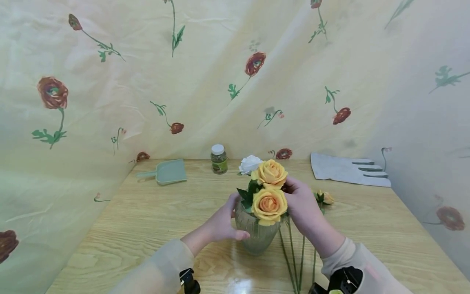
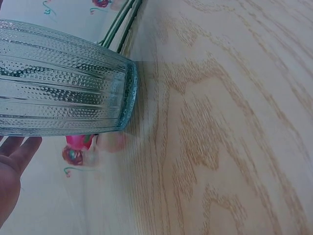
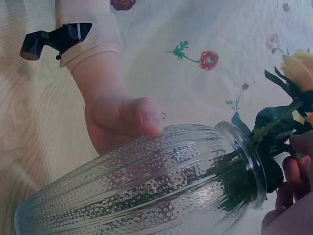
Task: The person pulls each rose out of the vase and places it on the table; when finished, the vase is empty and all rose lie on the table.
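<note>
A ribbed, clear glass vase [image 1: 257,239] with a dimpled surface stands upright on the wooden table. My left hand [image 1: 222,222] holds its left side, thumb in front and fingers around the far side; in the right wrist view the left thumb [image 3: 149,120] presses the glass below the rim. Two large yellow roses [image 1: 269,203] with dark green leaves rise over the vase mouth. At the right of the rim, my right hand [image 1: 302,202] pinches a rose by its stem, just under the blooms. Leaves and lower stems [image 3: 239,183] show through the glass inside the neck.
Several long green stems [image 1: 292,249] lie right of the vase, near a smaller yellow rose [image 1: 326,198]. Behind are a white rose [image 1: 250,164], a white-lidded jar [image 1: 219,160], a pale green dustpan [image 1: 171,171] and a grey work glove [image 1: 345,168]. Flower-patterned cloth [image 1: 205,81] hangs behind.
</note>
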Available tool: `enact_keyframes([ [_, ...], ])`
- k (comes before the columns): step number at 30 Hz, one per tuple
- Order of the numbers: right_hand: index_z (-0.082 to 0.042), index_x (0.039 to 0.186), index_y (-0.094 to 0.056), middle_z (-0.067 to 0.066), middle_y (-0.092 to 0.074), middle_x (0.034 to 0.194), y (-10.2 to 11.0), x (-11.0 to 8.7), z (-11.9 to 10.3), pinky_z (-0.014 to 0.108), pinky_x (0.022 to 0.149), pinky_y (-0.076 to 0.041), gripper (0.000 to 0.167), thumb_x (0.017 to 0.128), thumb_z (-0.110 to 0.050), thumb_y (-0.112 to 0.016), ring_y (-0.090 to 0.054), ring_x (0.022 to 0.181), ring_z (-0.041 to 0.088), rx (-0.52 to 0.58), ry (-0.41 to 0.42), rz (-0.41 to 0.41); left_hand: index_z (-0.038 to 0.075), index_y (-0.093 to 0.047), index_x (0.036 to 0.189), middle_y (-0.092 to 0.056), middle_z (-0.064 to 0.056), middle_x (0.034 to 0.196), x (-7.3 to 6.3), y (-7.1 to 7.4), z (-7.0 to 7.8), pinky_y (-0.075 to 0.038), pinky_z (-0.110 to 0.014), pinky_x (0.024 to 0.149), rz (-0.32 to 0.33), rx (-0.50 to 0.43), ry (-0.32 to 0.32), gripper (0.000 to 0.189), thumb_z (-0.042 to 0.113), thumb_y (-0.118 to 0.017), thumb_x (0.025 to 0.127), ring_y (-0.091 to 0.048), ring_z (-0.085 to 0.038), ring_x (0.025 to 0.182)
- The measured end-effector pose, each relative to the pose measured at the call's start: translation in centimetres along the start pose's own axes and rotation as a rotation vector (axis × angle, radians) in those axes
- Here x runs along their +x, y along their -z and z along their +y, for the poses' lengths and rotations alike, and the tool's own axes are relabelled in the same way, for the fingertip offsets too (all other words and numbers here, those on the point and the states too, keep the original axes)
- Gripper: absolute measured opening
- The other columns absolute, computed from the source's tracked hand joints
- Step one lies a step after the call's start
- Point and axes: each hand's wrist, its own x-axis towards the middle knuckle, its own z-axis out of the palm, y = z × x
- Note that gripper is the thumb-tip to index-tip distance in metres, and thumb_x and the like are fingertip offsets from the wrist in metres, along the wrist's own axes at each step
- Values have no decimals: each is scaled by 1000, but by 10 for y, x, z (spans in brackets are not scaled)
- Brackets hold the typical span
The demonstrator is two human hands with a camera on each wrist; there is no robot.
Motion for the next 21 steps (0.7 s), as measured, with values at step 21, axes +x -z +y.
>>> enact_keyframes([
  [21, -16, 72, -50, -3, -56, 93, 11, 8, -2, 20, 66, -41, 26, 89, 1, -59, -52, 81, 9, 521, 151, 111, 12, -23, 140, -41, -4, 133, 1, -1, 0, -40, -33, 98, 9, 9, -20, 91, 22, -77, 67, -43, -18, 120],
])
